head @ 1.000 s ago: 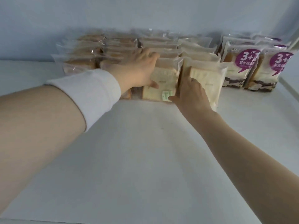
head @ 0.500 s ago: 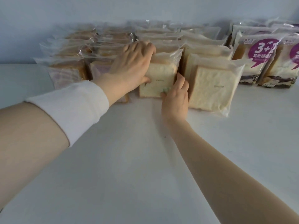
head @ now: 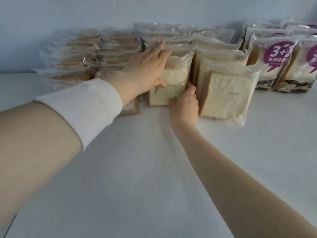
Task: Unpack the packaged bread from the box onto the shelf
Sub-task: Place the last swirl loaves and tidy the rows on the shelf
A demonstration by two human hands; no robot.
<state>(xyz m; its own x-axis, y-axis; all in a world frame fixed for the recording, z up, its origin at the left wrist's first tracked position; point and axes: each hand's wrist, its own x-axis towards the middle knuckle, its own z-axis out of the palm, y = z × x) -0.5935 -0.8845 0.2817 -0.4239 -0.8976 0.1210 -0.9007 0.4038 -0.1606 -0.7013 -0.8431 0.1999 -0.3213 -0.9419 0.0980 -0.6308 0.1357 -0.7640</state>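
Observation:
A clear-wrapped pack of white sliced bread (head: 173, 83) stands upright at the front of a row on the white shelf (head: 137, 169). My left hand (head: 147, 67) lies flat over its upper left corner, thumb on the front face. My right hand (head: 186, 105) grips its lower right corner, fingers tucked between it and the neighbouring white bread pack (head: 226, 95). Behind both stand more packs of the same bread. The box is out of view.
Rows of clear-wrapped brown and purple-layered bread packs (head: 89, 57) fill the back left. Packs with a purple "3+2" label (head: 274, 62) stand at the back right. The pale wall (head: 120, 14) closes the shelf behind.
My right hand slid from the right-hand pack to the lower right corner of the middle pack. The view drew closer to the row.

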